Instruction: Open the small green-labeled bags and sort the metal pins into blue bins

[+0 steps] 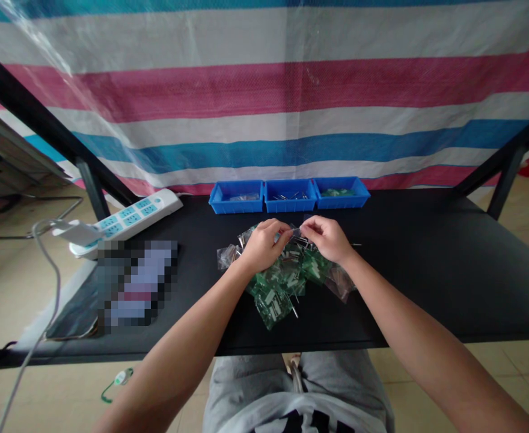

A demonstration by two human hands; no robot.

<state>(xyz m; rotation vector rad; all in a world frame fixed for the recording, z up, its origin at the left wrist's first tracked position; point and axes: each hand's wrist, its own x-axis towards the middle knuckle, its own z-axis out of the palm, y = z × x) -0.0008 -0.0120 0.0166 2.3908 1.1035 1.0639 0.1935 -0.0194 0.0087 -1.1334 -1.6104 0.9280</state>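
Clear film: a small, thin piece of transparent plastic (296,232), perhaps a bag, is stretched between the fingertips of both hands, above the far side of the pile.
Left hand: the bare left hand (266,245) pinches the film's left end between thumb and fingers, its knuckles over the packets.
Right hand: the bare right hand (329,238) pinches the film's right end in a narrow grip, fingertips near those of the left.
Film's direction: its visible strip runs roughly sideways from hand to hand; fingers cover both ends, so I cannot tell where its opening faces.
Pile: green-tinted plastic packets with pale pieces inside (272,302) lie heaped below and between the hands, nearer the person.
Loose rods: a thin silver metal rod (296,312) sticks out at the near edge, pointing toward the person.
Pile edges: a crumpled clear packet (225,257) lies left of the heap, another clear plastic packet (339,282) beside the right wrist.
Blue bins: three open plastic trays stand in a row beyond the hands; the left tray (236,207) holds clear packets, the middle tray (290,206) thin metal rods, the right tray (345,202) green packets.
Table left: a long white power strip with blue sockets (159,224) lies slantwise on the black tabletop (427,270), well apart from the hands.
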